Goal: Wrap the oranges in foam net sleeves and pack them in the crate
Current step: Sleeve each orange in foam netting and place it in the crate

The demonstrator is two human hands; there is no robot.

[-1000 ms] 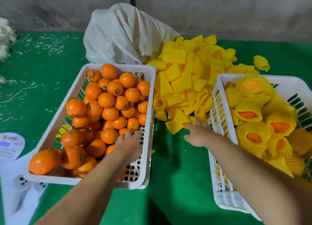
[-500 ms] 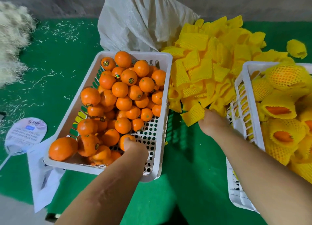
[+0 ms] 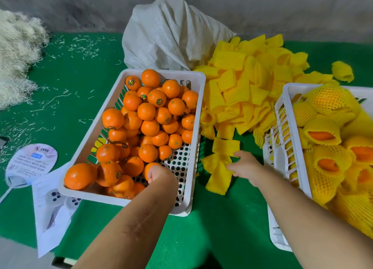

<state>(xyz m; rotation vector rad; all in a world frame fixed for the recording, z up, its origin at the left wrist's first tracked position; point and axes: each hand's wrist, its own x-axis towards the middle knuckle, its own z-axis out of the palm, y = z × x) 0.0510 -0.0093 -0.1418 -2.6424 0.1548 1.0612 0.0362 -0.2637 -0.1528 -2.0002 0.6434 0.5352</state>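
Head view, looking down on a green tabletop (image 3: 66, 99): the left hand (image 3: 159, 172) reaches into the near end of a white crate (image 3: 88, 147) heaped with bare oranges (image 3: 149, 115), its fingers curled down around one orange (image 3: 150, 167) that shows just beyond the knuckles. The right hand (image 3: 245, 166) lies on the cloth between the two crates, its fingers pinching a yellow foam net sleeve (image 3: 217, 170) that lies loose at the near edge of the sleeve pile (image 3: 248, 86); another single sleeve (image 3: 226, 146) sits just beyond the fingertips. That pile spreads from the first crate's right wall across to a second white crate (image 3: 282, 139) on the right, which holds wrapped oranges (image 3: 327, 157), each in a yellow net with orange peel showing at the open ends. A white woven sack (image 3: 171, 34) slumps behind the first crate. On the left are a heap of pale shredded straw (image 3: 18, 58), a round printed hand fan (image 3: 31, 165) and a white sheet of paper (image 3: 50, 214) partly under the crate's near corner.
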